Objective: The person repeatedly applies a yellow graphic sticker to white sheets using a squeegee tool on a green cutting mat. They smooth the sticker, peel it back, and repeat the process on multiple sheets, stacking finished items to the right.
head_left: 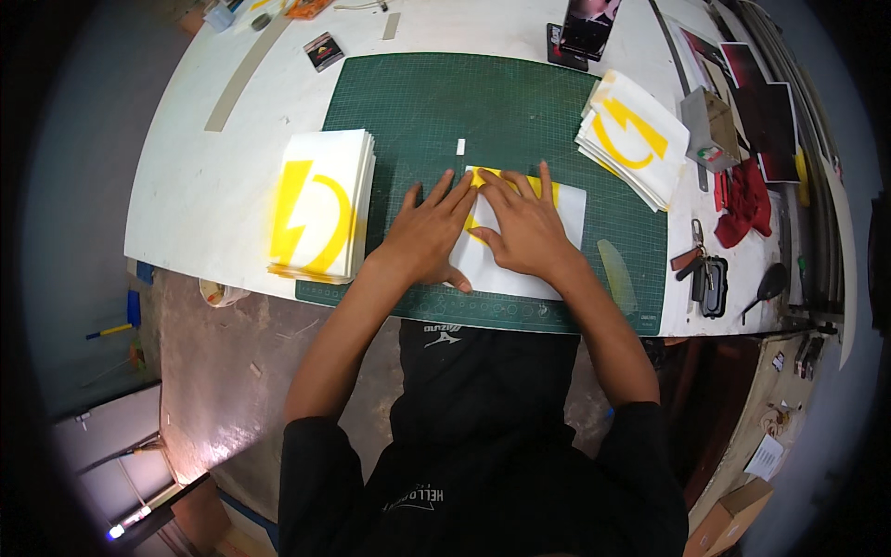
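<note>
A white sheet with a yellow printed shape (568,221) lies on the green cutting mat (418,102), partly covered by my hands. My left hand (429,227) rests flat at the sheet's left edge, fingers spread and pointing away from me. Beside it, my right hand (524,221) lies on the sheet with its fingers apart, the fingertips over the yellow part. The two hands nearly meet at the index fingers. Just beyond them is a small white piece (460,147) on the mat.
To the left stands a stack of white sheets with yellow lightning shapes (320,209); a fanned stack (636,135) lies at the right. A translucent curved scraper (616,274) sits near the mat's right corner. Beyond are a phone (589,28), a grey box (711,128) and red cloth (745,204).
</note>
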{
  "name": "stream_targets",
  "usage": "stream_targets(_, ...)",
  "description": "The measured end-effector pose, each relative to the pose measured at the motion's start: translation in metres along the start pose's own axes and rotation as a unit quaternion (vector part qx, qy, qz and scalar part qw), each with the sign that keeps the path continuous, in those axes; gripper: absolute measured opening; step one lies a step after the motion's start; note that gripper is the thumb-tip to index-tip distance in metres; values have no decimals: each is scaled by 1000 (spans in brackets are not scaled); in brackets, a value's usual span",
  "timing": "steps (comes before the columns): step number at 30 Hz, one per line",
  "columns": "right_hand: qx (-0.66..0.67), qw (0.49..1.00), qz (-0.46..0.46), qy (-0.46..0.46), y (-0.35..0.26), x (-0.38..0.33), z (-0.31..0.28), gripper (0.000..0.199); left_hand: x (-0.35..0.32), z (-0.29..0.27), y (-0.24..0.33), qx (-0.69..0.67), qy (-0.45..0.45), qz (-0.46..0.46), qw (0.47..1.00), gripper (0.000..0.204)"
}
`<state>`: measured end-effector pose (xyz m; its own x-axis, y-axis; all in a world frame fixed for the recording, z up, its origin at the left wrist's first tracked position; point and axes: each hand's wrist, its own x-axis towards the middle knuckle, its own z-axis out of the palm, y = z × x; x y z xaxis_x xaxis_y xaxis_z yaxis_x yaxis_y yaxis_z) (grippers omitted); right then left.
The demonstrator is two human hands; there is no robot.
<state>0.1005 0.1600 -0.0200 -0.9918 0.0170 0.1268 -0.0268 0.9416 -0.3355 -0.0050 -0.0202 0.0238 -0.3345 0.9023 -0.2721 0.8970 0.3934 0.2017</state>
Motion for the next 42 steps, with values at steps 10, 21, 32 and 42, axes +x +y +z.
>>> stream_targets(10, 13, 1000, -2, 2, 4, 3, -1, 75, 21, -10, -1, 29, -60, -39, 997, 173)
stream_targets(21, -34, 939, 234, 249, 18, -134, -44, 42, -4, 11, 14, 38, -13, -63, 997, 167)
stream_targets(32, 205, 829, 345, 390, -24, -193, -6, 32, -6, 13, 6, 47, -10, -46, 998, 170)
stream_targets(42, 140, 926, 219, 274, -114, -150, 32, 33, -1, 14, 11, 51, -18, -62, 997, 178)
